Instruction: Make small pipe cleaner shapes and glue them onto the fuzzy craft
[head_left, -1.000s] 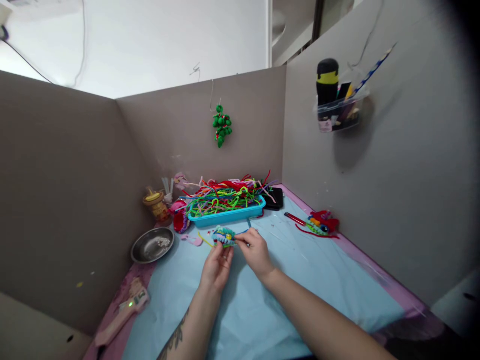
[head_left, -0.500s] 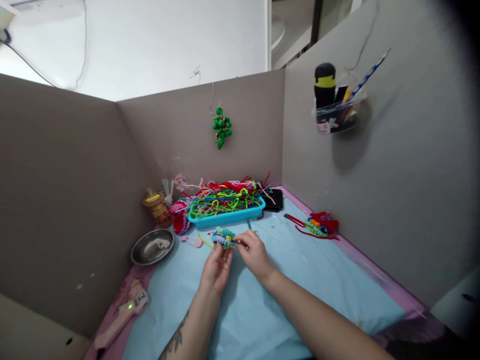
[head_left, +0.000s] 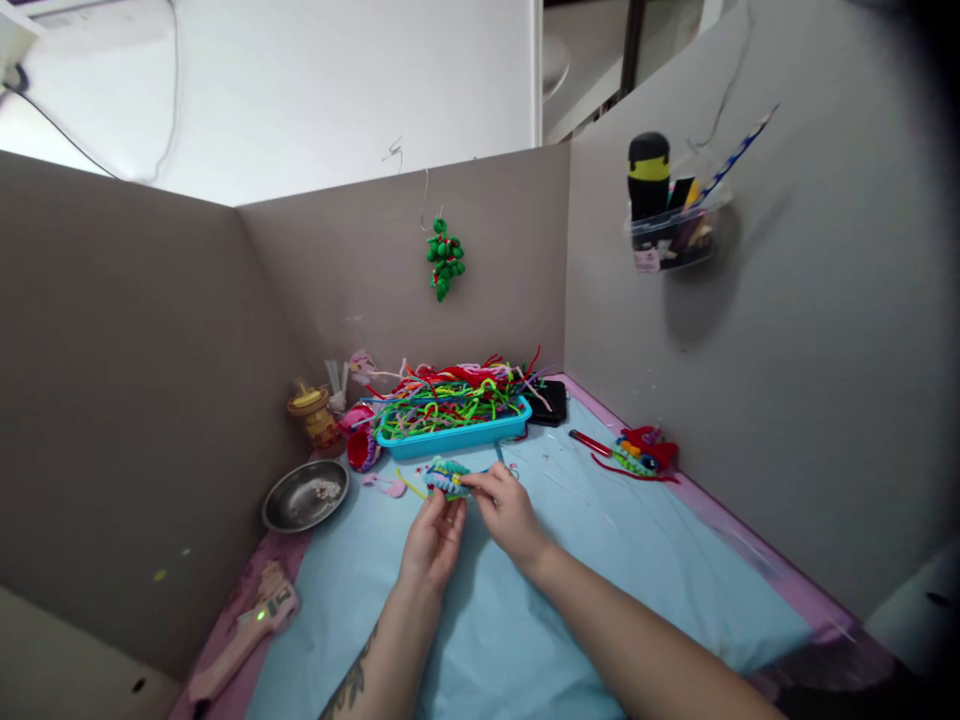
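1. Centrally, the fuzzy blue-green piece (head_left: 444, 470) sits at the fingertips of the left hand (head_left: 431, 545), over the blue-covered counter (head_left: 600, 590) and in front of the turquoise tray (head_left: 450, 441).
2. That hand's grip is nearly closed, its thumb against the near lower edge of the piece and the other fingers partly curled beneath.
3. Opposite, the right hand (head_left: 511, 512) has its grip drawn into a tight pinch on the piece's right end; exactly which strand it holds is too small to tell.
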